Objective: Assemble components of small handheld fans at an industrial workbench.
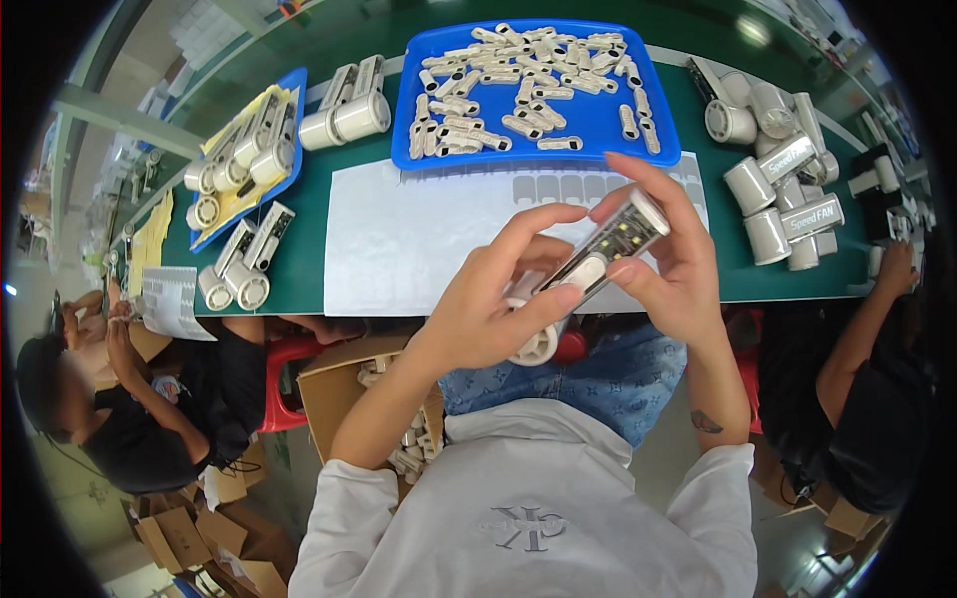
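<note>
Above the near edge of the table, I hold a white handheld fan [616,242] in both hands. It lies tilted, its handle pointing up to the right, and a circuit board with small lit yellowish spots shows along the handle. My left hand [488,299] is closed round the lower part near the round head, thumb against the handle. Around the upper end of the handle curve the fingers of my right hand [678,264], with the thumb on its near side. Beyond my hands lies a white printed sheet [399,234].
A blue tray [598,122] of small white oblong parts [538,75] stands at the back. More white fans [783,199] are piled at right; others [244,264] lie at left beside a smaller blue tray [291,189]. A cardboard box [324,399] stands below the table; people sit on both sides.
</note>
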The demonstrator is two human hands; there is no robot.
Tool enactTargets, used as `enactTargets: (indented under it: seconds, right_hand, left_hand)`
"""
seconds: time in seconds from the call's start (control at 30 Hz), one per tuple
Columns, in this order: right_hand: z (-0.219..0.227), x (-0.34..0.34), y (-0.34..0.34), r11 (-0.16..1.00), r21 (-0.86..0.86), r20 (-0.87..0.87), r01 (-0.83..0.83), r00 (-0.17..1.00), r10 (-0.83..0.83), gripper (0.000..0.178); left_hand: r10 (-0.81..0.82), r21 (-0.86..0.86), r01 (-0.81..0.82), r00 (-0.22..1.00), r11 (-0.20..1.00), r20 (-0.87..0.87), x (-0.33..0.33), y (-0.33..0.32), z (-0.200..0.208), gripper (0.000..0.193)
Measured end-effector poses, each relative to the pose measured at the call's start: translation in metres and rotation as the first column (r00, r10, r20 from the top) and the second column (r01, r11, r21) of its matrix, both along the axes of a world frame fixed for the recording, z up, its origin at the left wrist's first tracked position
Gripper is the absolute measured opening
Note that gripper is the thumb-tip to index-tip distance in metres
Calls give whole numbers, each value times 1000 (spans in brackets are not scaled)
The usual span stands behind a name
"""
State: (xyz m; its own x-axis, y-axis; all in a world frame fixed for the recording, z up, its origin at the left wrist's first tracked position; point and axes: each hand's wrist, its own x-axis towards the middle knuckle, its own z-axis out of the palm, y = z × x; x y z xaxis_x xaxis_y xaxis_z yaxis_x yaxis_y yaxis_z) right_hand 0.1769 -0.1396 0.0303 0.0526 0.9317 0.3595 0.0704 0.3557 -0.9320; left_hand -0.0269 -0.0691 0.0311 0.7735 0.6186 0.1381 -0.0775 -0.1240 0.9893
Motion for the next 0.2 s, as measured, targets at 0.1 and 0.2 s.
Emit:
enactTargets:
  seconds: [0.1,0.2]
  right_hand:
    - [7,-6,7,1000,22,-6,-2,1000,2,65]
    - [12,-12,13,1000,0,-26,-20,999,20,61]
  left_hand:
    - [-32,-41,33,999,999,24,-6,-4,6,64]
    - [-53,-62,53,999,997,-4,-12,-3,7,69]
